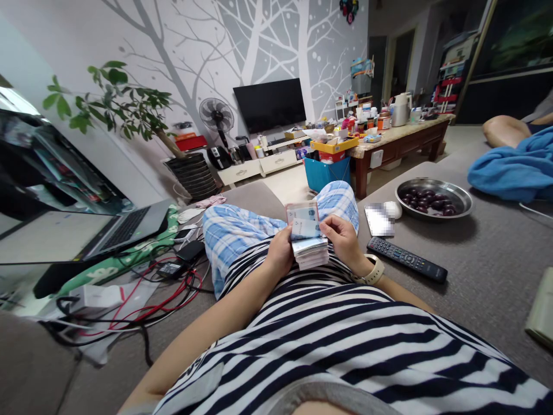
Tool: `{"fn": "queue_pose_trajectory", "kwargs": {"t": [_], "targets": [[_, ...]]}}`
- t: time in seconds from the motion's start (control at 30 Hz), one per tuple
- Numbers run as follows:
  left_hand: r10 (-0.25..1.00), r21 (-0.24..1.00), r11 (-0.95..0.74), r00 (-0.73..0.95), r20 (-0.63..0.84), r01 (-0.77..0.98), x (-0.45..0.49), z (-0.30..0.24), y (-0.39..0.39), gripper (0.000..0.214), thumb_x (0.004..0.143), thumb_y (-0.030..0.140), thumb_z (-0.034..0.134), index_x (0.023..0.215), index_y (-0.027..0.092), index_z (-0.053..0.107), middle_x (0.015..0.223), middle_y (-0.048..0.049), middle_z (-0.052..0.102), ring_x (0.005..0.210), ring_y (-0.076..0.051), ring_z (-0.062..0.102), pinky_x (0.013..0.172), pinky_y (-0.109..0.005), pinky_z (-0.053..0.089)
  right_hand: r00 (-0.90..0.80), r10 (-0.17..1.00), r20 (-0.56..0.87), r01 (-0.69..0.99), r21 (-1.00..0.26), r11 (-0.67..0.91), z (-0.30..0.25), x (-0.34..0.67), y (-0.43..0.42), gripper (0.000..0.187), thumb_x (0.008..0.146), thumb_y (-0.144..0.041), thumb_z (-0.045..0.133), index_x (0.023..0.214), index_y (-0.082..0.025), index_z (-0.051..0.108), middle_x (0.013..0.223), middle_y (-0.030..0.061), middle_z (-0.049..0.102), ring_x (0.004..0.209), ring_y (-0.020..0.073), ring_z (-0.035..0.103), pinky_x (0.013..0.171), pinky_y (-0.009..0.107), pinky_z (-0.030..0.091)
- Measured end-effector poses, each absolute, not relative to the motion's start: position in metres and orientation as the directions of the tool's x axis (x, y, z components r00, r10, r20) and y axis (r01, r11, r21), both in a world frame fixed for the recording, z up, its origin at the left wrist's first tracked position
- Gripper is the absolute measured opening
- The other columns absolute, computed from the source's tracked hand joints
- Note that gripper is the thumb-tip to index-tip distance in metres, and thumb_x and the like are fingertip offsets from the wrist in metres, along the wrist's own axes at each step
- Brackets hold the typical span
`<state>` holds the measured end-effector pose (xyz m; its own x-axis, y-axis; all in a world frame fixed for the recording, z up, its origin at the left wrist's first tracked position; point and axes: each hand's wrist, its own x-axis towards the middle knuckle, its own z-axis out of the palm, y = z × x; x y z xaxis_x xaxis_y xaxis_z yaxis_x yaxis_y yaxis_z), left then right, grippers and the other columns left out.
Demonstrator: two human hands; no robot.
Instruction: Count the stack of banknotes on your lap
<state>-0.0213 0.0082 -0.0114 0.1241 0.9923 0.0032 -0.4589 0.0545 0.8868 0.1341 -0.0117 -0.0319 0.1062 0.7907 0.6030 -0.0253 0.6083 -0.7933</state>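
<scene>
Left grip: my left grip (280,251) is closed at the left edge of the front card (306,229); whether its hidden fingers also hold the cards below, I cannot tell.
Right grip: my right grip (343,239) pinches the right edge of the same card between thumb and fingertips.
Rear card: the rear card (301,211), bordered in red, shows above the front one, overlapped by it.
Card stack: the card stack (311,257) lies just below both, over my lap, its edges stepped in uneven layers.
Step in hand: I appear to be handling single cards above the stack; whether the front card is being lifted away or laid on is unclear.
Next move: it would call for one hand to steady the stack while the other shifts only one card, as the thin edges could slip or cling together.
Sofa, right side: the remote control (406,259) and the steel bowl (464,210) of dark fruit (427,200) rest well apart from the cards.
</scene>
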Motion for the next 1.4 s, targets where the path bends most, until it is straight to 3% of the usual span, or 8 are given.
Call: {"fn": "queue_pose_trajectory", "kwargs": {"t": [1.13, 1.4], "targets": [[0.989, 0.906, 0.041, 0.143, 0.022, -0.421, -0.0239, -0.0102, 0.0099, 0.023, 0.067, 0.033, 0.077, 0.083, 0.016, 0.072, 0.089, -0.0096, 0.078, 0.107, -0.036, 0.068, 0.095, -0.045, 0.052, 0.105, 0.791, 0.603, -0.087, -0.787, 0.611, -0.034, 0.1336, -0.009, 0.021, 0.09, -0.038, 0.064, 0.079, -0.019, 0.064, 0.07, -0.0014, 0.057, 0.065, 0.0135, 0.048, 0.06, 0.027, 0.038], [0.99, 0.908, 0.024, 0.138, 0.038, -0.418, -0.0234, -0.0064, 0.0112, 0.02, 0.064, 0.031, 0.077, 0.077, 0.017, 0.071, 0.082, -0.008, 0.078, 0.103, -0.035, 0.07, 0.094, -0.044, 0.054, 0.107, 0.804, 0.585, -0.105, -0.798, 0.594, -0.0284, 0.1332, -0.0125, 0.028, 0.089, -0.044, 0.064, 0.075, -0.02, 0.063, 0.064, -0.0028, 0.05, 0.059, 0.0126, 0.042, 0.057, 0.028, 0.035]]}}
